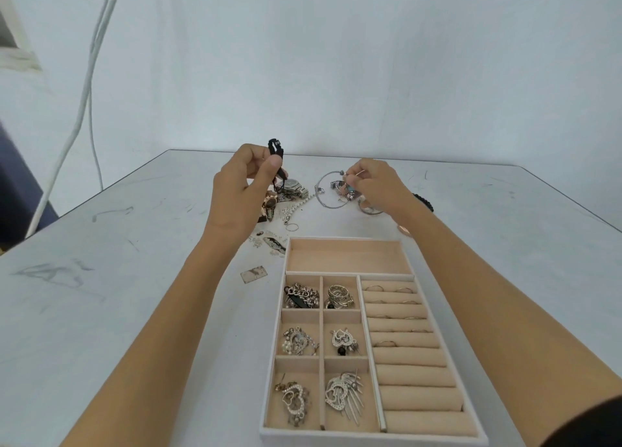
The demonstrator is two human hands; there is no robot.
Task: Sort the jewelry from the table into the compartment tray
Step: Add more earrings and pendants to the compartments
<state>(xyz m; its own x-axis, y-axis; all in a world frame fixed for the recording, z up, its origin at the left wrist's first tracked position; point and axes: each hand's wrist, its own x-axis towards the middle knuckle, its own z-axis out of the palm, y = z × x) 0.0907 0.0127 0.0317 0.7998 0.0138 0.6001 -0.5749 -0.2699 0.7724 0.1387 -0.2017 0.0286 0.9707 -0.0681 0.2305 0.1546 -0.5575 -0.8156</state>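
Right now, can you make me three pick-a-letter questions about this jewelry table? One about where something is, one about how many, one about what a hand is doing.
1. Where do the thin metal rings sit in the beige velvet compartment tray?
A. far long compartment
B. padded beige rolls on the right
C. near left corner

2. How many small square compartments lie left of the rolls?
A. four
B. six
C. nine

3. What is the left hand doing?
A. waving
B. reaching into the tray
C. holding up a black band

Answers: 1 B, rings are tucked between the rolls; 2 B, two columns of three; 3 C, its fingers curl round the band.
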